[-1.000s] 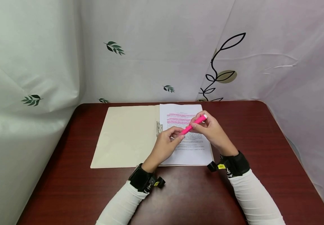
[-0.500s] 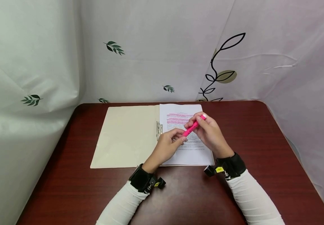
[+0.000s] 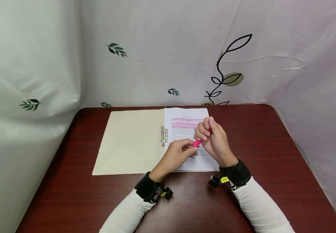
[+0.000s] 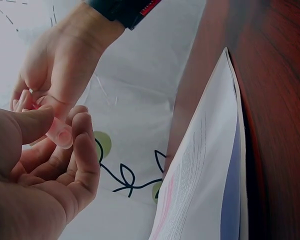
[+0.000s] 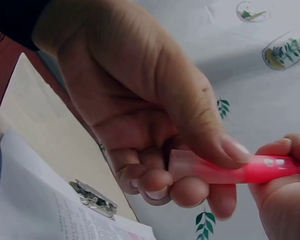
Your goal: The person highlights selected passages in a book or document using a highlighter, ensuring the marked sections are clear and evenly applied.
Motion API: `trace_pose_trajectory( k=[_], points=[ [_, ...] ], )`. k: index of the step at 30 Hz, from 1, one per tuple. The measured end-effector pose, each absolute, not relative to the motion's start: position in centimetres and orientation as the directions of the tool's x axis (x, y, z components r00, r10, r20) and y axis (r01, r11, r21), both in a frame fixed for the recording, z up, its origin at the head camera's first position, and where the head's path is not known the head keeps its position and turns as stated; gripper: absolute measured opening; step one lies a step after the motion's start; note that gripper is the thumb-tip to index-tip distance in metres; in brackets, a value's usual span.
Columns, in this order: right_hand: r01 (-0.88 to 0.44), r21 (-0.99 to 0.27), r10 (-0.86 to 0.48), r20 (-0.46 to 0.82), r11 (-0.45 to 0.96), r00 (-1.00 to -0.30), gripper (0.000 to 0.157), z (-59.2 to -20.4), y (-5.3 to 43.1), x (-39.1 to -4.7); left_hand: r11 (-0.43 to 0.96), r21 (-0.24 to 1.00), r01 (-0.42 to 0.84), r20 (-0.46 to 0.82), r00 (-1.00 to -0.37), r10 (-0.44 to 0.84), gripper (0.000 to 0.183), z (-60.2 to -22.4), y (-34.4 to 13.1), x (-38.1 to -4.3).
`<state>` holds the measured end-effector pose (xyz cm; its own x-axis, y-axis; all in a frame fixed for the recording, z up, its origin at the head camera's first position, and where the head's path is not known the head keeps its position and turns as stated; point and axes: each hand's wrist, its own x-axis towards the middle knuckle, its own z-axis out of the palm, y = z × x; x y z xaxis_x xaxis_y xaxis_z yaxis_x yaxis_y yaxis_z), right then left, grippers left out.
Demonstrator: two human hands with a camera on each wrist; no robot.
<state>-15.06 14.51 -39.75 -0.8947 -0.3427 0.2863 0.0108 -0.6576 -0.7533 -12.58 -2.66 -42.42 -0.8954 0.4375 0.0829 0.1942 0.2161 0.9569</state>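
Note:
A pink highlighter [image 3: 196, 143] is held between both hands, above the printed sheets [image 3: 197, 163]. My left hand [image 3: 177, 152] pinches its lower end between thumb and fingers. Fingers of my right hand [image 3: 215, 142] curl round the upper part, hiding most of it in the head view. From the right wrist, the highlighter [image 5: 260, 169] lies under the right thumb, its pale end toward the palm. The left wrist view shows a pale round end [image 4: 64, 136] near the left thumb. Pink highlighted lines [image 3: 182, 123] mark the upper part of the top sheet.
An open cream folder [image 3: 128, 142] lies on the dark red table [image 3: 69, 194], with a metal clip [image 3: 164, 136] at its spine. The sheets rest on its right half. Pale curtains [image 3: 144, 51] with leaf prints hang behind the table and at both sides.
My right hand has turned and closed further round the highlighter, covering its white end. Both hands have shifted slightly toward me, the left one also a little to the right.

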Motion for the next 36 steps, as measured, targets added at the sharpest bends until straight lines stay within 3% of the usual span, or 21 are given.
trace_pose_trajectory(
  k=[19,28,36],
  points=[
    [-0.057,-0.735,-0.293,0.338,-0.676,-0.894,0.042,-39.3,13.9,-14.5,0.372,0.855,0.361,0.119,-0.836,0.536,0.026,-41.7,-2.3,-11.2],
    [-0.039,-0.698,-0.284,0.341,-0.715,-0.896,0.042,-39.5,14.0,-14.6,0.358,0.83,0.427,0.152,-0.791,0.592,0.025,-42.0,-2.0,-11.2],
    [-0.039,-0.625,-0.254,0.372,-0.779,-0.893,0.043,-39.8,14.0,-14.6,0.377,0.823,0.425,0.139,-0.795,0.591,0.024,-41.9,-1.6,-10.8]
  ],
)
